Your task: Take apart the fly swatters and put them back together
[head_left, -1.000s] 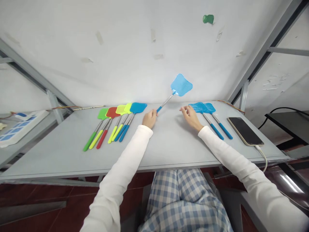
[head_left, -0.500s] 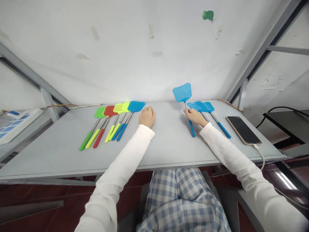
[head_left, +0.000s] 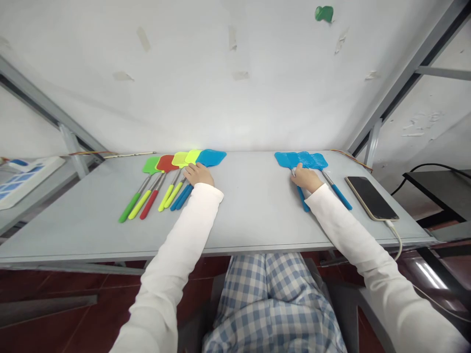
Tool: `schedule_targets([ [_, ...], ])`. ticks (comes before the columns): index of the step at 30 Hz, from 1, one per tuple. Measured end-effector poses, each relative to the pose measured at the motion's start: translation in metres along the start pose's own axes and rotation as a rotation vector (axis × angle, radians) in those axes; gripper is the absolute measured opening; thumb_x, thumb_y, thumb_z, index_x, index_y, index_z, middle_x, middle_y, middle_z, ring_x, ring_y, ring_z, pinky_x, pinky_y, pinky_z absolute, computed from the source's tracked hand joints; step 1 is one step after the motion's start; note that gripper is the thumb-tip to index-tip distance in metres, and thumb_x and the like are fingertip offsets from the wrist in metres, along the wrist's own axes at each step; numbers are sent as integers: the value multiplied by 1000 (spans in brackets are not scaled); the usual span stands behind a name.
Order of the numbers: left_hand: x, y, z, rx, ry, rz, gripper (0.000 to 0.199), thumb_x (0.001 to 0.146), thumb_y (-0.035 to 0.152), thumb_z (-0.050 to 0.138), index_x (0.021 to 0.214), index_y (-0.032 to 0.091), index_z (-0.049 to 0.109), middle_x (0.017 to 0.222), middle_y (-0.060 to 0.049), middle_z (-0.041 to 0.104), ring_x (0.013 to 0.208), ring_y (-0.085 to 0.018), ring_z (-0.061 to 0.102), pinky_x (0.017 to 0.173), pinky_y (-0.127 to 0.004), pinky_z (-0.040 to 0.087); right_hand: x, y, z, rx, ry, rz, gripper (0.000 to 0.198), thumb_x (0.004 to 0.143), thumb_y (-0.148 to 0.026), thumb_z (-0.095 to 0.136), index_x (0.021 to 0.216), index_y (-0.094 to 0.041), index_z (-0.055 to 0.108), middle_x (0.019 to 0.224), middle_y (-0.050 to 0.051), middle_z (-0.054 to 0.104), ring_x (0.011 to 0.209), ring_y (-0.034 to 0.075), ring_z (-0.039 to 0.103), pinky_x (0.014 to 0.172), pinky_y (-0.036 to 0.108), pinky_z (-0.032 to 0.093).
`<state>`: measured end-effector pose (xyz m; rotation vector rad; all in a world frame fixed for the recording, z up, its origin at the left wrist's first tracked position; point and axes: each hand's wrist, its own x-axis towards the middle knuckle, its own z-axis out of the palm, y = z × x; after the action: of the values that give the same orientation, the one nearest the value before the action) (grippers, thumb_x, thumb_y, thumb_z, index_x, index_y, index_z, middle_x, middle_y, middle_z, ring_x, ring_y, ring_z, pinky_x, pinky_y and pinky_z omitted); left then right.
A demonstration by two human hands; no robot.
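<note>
On the left of the grey table, several fly swatters lie fanned out: a green one [head_left: 150, 165], a red one [head_left: 167, 163], yellow ones [head_left: 180, 159] and blue ones [head_left: 211, 157]. My left hand [head_left: 200, 175] is over the metal shafts at this group's right end, fingers curled round a blue swatter's shaft; the exact grip is partly hidden. At the right, several blue fly swatters [head_left: 283, 159] overlap head to head. My right hand [head_left: 306, 178] is closed around the shaft of one, whose blue handle [head_left: 303, 200] shows below the fingers. Its head rests among the others.
A phone [head_left: 371, 198] with a white charging cable [head_left: 396, 240] lies to the right of the blue swatters. Behind the table [head_left: 253, 215] rises a white wall [head_left: 176, 98], and grey metal frames stand at both sides. A power strip [head_left: 25, 181] is at far left.
My right hand has lowered its raised blue fly swatter onto the table beside the other blue ones. My left hand has moved left, from bare table onto the shafts of the left group.
</note>
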<state>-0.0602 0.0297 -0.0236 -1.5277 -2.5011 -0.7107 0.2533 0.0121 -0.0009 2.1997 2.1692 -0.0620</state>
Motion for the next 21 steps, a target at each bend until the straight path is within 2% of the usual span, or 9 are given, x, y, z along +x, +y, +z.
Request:
schedule_targets([
  [3, 0, -1, -2, 24, 4, 40, 44, 87, 8, 20, 112, 2, 55, 119, -32, 53, 118, -39, 44, 88, -54, 32, -1, 5, -1, -4, -31, 27, 40, 90, -21, 41, 123, 1, 47, 111, 28, 64, 105, 34, 64, 82, 40, 48],
  [5, 2, -1, -2, 60, 4, 59, 42, 85, 7, 24, 110, 2, 57, 117, -30, 55, 115, -39, 46, 89, -53, 33, -1, 7, 0, -16, 32, 34, 38, 87, -18, 43, 119, 1, 50, 107, 29, 65, 103, 35, 63, 81, 41, 48],
  [8, 3, 2, 0, 100, -37, 116, 34, 81, 11, 40, 109, 3, 57, 117, -28, 57, 116, -38, 47, 92, -51, 35, -1, 2, -1, 6, 322, -26, 34, 86, -17, 41, 113, 0, 53, 107, 29, 62, 105, 37, 59, 81, 45, 47],
  [10, -1, 10, -1, 86, -105, 219, 33, 80, 15, 47, 110, 4, 57, 116, -25, 59, 114, -36, 49, 92, -47, 38, -3, -9, -2, 59, 537, -173, 35, 88, -20, 38, 115, -3, 54, 113, 28, 60, 109, 37, 56, 85, 49, 47],
  [12, -11, 23, -2, 18, -179, 390, 31, 84, 17, 45, 112, 7, 55, 114, -21, 60, 110, -30, 55, 89, -40, 42, -6, -23, -3, 103, 655, -388, 38, 91, -21, 35, 121, -7, 53, 122, 24, 57, 116, 34, 52, 94, 49, 44],
  [15, -33, 46, -5, -119, -245, 737, 26, 91, 21, 42, 114, 14, 54, 113, -13, 60, 105, -22, 59, 85, -31, 46, -11, -44, 1, 97, 678, -660, 44, 94, -18, 30, 134, -13, 47, 141, 16, 48, 134, 27, 40, 108, 47, 35],
  [17, -48, 59, -5, -157, -237, 925, 24, 94, 23, 41, 113, 16, 54, 111, -12, 60, 103, -20, 60, 85, -29, 46, -11, -51, 6, 79, 665, -733, 44, 94, -15, 28, 132, -15, 49, 146, 13, 43, 141, 24, 30, 113, 48, 30],
  [19, -57, 65, -3, -164, -209, 1010, 27, 96, 26, 39, 117, 16, 53, 111, -12, 59, 101, -19, 61, 84, -29, 46, -8, -50, 10, 59, 664, -732, 40, 95, -15, 27, 121, -15, 57, 145, 13, 45, 144, 23, 26, 116, 50, 26],
  [21, -60, 65, -1, -154, -190, 1012, 33, 98, 29, 36, 125, 16, 50, 113, -13, 58, 101, -19, 62, 80, -28, 47, -4, -44, 13, 29, 669, -710, 36, 96, -18, 29, 108, -16, 63, 137, 14, 52, 143, 25, 28, 116, 52, 23],
])
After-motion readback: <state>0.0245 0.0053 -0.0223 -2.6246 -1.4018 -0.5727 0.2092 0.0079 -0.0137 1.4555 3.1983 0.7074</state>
